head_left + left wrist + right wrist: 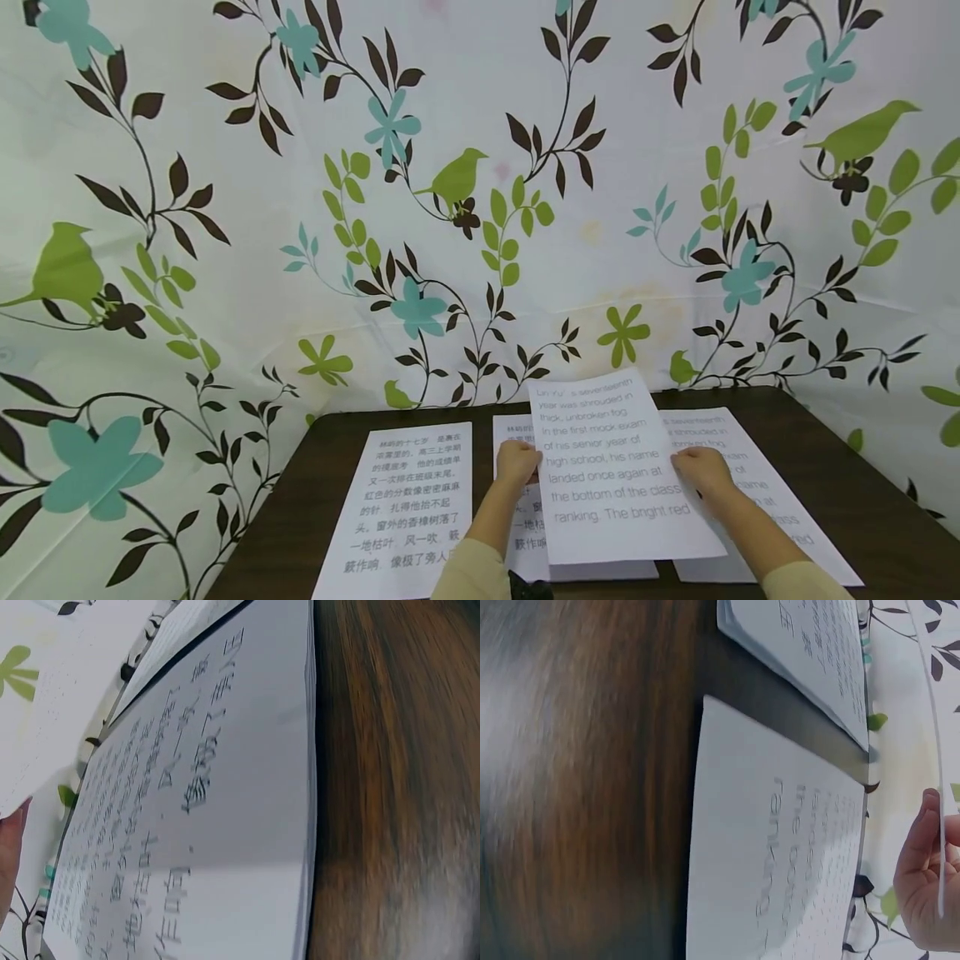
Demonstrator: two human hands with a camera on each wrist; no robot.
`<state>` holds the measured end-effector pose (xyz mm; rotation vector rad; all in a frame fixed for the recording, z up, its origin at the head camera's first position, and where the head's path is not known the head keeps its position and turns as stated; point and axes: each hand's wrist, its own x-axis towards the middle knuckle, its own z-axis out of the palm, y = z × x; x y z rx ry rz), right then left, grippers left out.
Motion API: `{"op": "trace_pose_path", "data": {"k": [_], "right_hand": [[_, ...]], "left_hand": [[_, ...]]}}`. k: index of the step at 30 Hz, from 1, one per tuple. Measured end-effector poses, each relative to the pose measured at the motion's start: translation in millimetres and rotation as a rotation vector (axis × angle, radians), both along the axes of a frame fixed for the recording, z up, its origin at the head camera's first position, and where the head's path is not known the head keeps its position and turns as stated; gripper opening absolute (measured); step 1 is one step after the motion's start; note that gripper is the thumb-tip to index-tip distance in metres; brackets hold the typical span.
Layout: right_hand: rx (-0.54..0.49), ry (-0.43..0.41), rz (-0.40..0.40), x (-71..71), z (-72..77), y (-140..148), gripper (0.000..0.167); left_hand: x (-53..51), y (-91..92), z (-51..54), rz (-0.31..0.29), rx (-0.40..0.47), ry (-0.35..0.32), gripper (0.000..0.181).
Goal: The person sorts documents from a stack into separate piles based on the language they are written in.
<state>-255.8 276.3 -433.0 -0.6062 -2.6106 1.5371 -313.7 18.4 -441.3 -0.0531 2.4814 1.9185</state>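
Observation:
A white sheet of paper (600, 537) printed with large English text is held up above the table, tilted toward me. My left hand (517, 462) pinches its left edge, and my right hand (702, 473) pinches the right edge. In the right wrist view the thumb and fingers of the right hand (919, 881) close on the sheet, seen edge-on. Only a bit of the left hand (9, 844) shows in the left wrist view, at the paper's corner. Beneath the sheet lies a stack of paper with Chinese text (527, 533), partly covered from the head view.
On the dark wooden table (285, 508), another Chinese-text page (405, 500) lies at left. An English-text page (787, 508) lies at right, partly behind the raised sheet and right hand. A patterned cloth (480, 250) with birds and leaves hangs behind the table.

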Motion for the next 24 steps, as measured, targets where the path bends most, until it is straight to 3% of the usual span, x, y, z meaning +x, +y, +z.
{"op": "trace_pose_path", "data": {"k": [14, 24], "right_hand": [[0.065, 0.045, -0.022, 2.4, 6.7, 28.8, 0.042], [0.073, 0.033, -0.048, 9.5, 8.0, 54.3, 0.046]], "left_hand": [[1.3, 28.8, 9.5, -0.019, -0.007, -0.068, 0.012], [7.5, 53.7, 11.2, -0.040, 0.025, -0.029, 0.009]]}}
